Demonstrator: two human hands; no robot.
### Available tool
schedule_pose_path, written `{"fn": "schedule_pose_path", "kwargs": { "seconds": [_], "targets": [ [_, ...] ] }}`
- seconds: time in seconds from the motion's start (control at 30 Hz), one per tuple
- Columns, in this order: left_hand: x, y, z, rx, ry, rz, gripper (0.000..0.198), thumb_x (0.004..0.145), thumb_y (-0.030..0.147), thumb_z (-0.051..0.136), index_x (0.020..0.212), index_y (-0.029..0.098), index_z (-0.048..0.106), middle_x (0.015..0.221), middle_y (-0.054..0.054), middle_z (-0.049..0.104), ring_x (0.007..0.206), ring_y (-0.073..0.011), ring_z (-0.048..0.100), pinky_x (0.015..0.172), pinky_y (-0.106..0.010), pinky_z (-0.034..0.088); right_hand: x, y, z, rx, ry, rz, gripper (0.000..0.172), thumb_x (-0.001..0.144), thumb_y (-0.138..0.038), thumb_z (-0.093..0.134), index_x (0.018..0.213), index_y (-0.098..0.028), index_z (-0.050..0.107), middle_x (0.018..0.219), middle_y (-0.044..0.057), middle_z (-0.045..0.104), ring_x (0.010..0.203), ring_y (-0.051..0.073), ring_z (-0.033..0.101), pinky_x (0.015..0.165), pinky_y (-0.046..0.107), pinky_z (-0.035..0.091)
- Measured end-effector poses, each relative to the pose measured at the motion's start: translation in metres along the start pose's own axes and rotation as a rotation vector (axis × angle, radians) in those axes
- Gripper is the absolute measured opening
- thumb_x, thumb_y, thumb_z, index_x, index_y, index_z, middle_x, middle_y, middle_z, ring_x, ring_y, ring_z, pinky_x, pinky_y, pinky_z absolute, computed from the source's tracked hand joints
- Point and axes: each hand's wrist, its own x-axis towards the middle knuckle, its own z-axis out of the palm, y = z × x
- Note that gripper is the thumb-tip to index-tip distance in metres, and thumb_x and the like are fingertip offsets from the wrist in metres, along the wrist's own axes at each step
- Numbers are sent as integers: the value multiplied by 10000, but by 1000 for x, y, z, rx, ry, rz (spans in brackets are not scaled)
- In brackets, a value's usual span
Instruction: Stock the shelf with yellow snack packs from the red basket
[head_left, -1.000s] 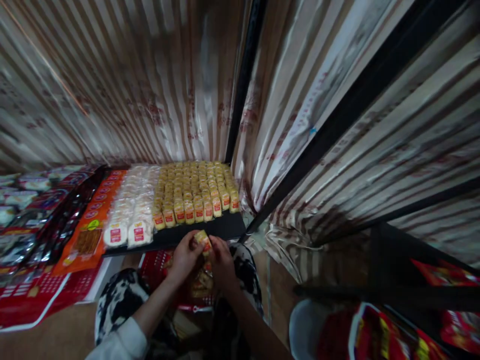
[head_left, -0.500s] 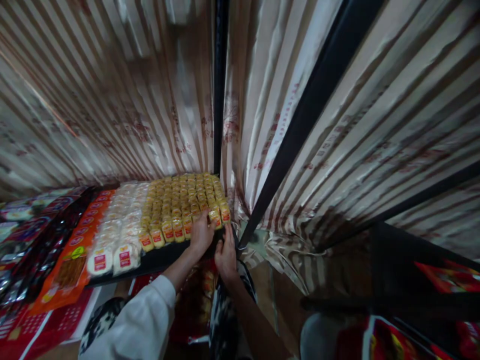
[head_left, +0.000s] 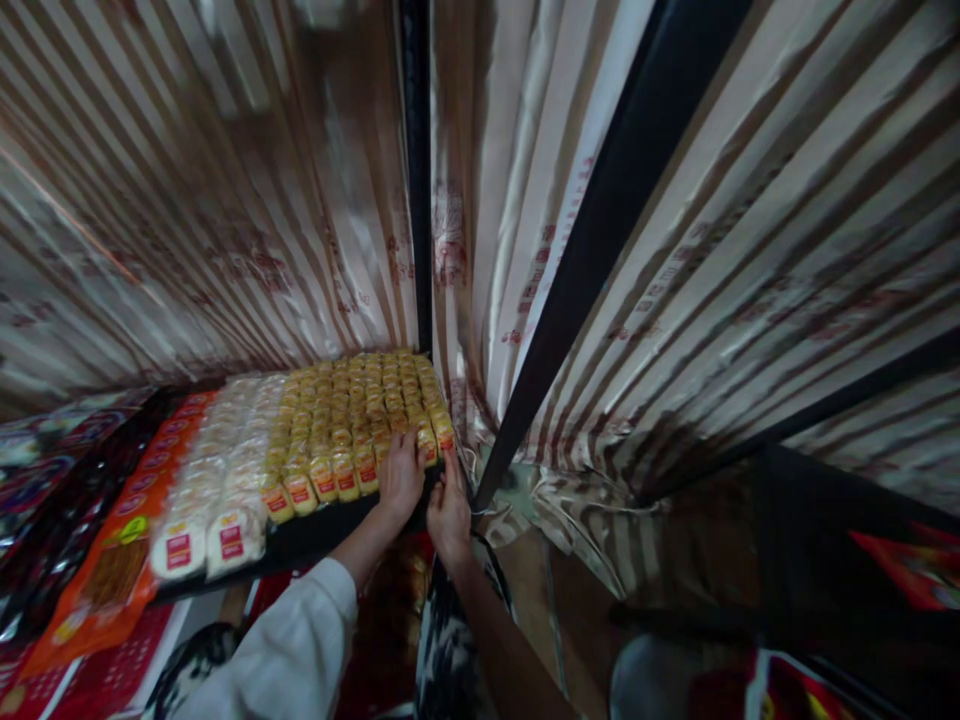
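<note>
Rows of small wrapped yellow cakes (head_left: 341,425) with red-and-yellow labels stand packed together on a black shelf (head_left: 300,535). At the right front of these rows, the fingers of my left hand (head_left: 401,482) lie stretched over the front packs and touch them. My right hand (head_left: 450,518) is just to its right, fingers extended up against the front of the outermost row. The small packs behind the fingers are partly hidden. Left of the yellow cakes are two rows of round white wrapped cakes (head_left: 232,540) with red labels.
An orange snack packet (head_left: 112,575) and dark shiny packets (head_left: 64,520) lie farther left. A black slanting post (head_left: 574,270) rises close to my right hand, with a striped pleated curtain (head_left: 337,200) behind. Red packets (head_left: 915,565) lie on a dark rack at lower right.
The view has shifted a little, so the shelf and cakes appear farther left. My left hand's fingers have moved slightly left and lie flatter on the packs; my right hand stays nearly in place.
</note>
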Motion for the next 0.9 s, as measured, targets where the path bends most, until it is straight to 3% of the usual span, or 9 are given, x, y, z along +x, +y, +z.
{"fn": "schedule_pose_path", "kwargs": {
  "seconds": [0.17,0.3,0.43,0.6,0.77,0.9],
  "targets": [
    [1,-5,9,-90,47,30,403,850,166,407,1250,122,378,1167,-142,520,991,-218,545,838,-346,448,1,-2,1,-38,15,2,613,758,-73,330,1369,-131,335,1429,93,330,1334,177,264,1066,376,315],
    [-10,-5,9,-60,72,52,314,875,197,372,1174,125,433,1071,-130,527,920,-211,553,801,-350,464,1,-1,2,-74,27,-18,607,769,-69,317,1373,-129,331,1432,92,329,1337,174,260,1090,386,267],
    [-26,-9,15,-27,-24,126,277,888,202,341,1071,156,543,1020,-108,532,871,-192,568,781,-313,476,1,2,3,-81,14,-32,541,821,-139,323,1361,-123,350,1426,109,338,1324,192,287,1075,403,288],
    [-32,-24,25,-146,-132,114,324,873,171,370,1117,195,582,1059,-86,599,957,-182,584,889,-296,457,1,2,2,-97,39,-68,564,807,-98,297,1368,-137,342,1404,91,376,1329,165,272,1086,386,272],
    [-28,-30,32,-234,-97,95,345,867,195,396,1166,181,568,1190,-107,585,1105,-216,541,989,-355,402,2,2,2,-131,15,-71,559,821,-114,295,1379,-103,320,1412,110,359,1332,166,266,1083,374,278],
    [-28,-32,36,-218,-118,86,391,868,167,343,1211,183,531,1244,-88,559,1167,-187,499,1035,-358,359,1,3,3,-140,0,-73,576,820,-101,279,1396,-125,292,1425,94,343,1332,162,267,1083,369,278]
  ]
}}
